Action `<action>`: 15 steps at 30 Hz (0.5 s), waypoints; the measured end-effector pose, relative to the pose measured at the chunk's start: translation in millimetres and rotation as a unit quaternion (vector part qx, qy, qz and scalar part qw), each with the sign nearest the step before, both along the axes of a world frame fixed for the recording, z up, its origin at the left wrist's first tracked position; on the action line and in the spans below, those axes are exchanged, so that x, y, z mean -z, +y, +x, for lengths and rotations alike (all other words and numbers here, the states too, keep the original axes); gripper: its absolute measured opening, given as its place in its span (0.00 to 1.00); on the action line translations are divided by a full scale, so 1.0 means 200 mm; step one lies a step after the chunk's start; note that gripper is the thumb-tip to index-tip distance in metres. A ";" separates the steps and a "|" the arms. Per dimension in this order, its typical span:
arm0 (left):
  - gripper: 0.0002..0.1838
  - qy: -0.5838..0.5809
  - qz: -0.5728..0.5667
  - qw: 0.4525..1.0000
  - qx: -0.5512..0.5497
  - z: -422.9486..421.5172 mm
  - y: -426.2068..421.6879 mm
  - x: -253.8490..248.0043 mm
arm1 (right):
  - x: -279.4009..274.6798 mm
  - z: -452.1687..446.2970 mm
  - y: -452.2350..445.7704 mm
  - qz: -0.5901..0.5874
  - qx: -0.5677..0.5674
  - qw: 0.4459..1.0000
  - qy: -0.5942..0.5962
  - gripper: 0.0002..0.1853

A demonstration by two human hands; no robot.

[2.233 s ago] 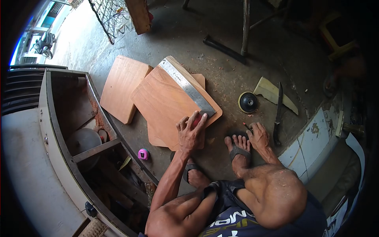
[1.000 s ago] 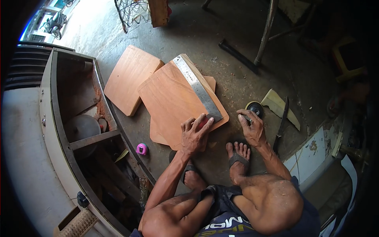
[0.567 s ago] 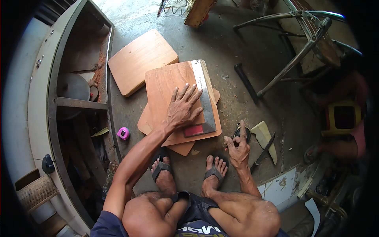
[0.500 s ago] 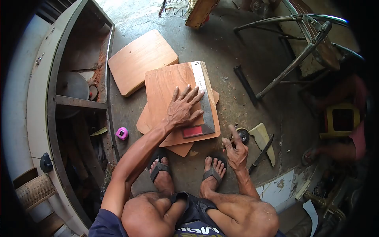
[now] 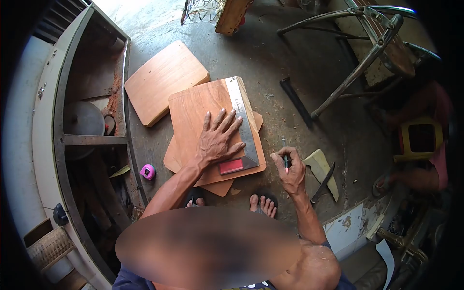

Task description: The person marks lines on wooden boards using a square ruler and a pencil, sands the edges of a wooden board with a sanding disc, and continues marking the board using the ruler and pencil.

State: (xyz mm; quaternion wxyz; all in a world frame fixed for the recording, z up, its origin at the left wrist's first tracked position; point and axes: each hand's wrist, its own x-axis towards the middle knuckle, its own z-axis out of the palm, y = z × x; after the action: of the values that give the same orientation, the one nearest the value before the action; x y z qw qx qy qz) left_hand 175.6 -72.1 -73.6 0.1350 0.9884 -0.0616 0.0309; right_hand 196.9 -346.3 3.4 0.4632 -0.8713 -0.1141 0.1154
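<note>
Concrete floor (image 5: 261, 60) carries stacked wooden boards (image 5: 188, 108), a left hand (image 5: 215, 143) splayed atop them, a metal square (image 5: 246, 129) flanking it from 1 to 5 o'clock; at 4 o'clock, a right hand (image 5: 292, 176) pinches a pencil (image 5: 285, 158).

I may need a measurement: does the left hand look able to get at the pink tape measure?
Probably yes: the left hand lies spread on the top wooden board, and nothing covers the tape measure on the floor left of that board.
</note>
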 end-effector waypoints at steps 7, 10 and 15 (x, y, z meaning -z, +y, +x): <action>0.44 -0.007 0.001 1.000 0.000 -0.01 -0.01 0.00 | 0.20 0.06 0.20 0.020 -0.082 0.991 -0.103 0.14; 0.44 -0.017 0.005 1.000 0.004 0.00 0.00 0.00 | 0.26 0.03 0.24 0.015 -0.119 0.983 -0.139 0.18; 0.44 -0.021 -0.001 1.000 0.003 0.00 0.00 0.01 | 0.28 0.03 0.24 0.032 -0.115 0.975 -0.187 0.17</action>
State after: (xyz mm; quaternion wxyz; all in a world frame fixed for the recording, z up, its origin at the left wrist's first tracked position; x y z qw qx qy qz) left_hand 174.9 -72.3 -74.9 0.1347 0.9873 -0.0672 0.0509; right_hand 202.0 -297.8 -53.5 0.4447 -0.8433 -0.3018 -0.0009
